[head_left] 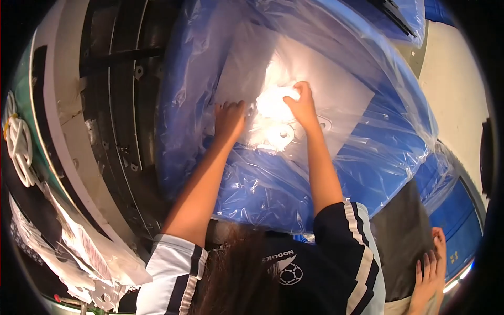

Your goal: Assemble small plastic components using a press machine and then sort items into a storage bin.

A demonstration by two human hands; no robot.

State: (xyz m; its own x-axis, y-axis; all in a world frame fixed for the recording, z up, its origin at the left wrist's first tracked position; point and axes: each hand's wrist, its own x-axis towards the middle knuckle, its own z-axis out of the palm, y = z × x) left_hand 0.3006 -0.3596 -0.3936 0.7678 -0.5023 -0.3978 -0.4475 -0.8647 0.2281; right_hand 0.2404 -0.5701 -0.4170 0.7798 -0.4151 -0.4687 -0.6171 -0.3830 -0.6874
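Observation:
A blue bin [391, 137] lined with clear plastic lies before me, a large pale sheet [336, 79] inside it. On the sheet are glaringly bright white pieces, among them a flat white part with a round hole [284, 135]. Thumb and fingers of my right hand [303, 106] curl around the edge of a white piece [273, 105], whose shape is lost in the glare. To its left, my left hand [229, 121] has its fingers bent down near the sheet's left side. Anything under those fingers is hidden.
A dark ribbed surface [123, 110] with small flat pieces runs along the left. Beyond it hang a coiled white cable [20, 144] and plastic bags [79, 247]. Another person's hands [429, 275] rest by a dark panel [401, 239] at lower right, near another blue bin [457, 215].

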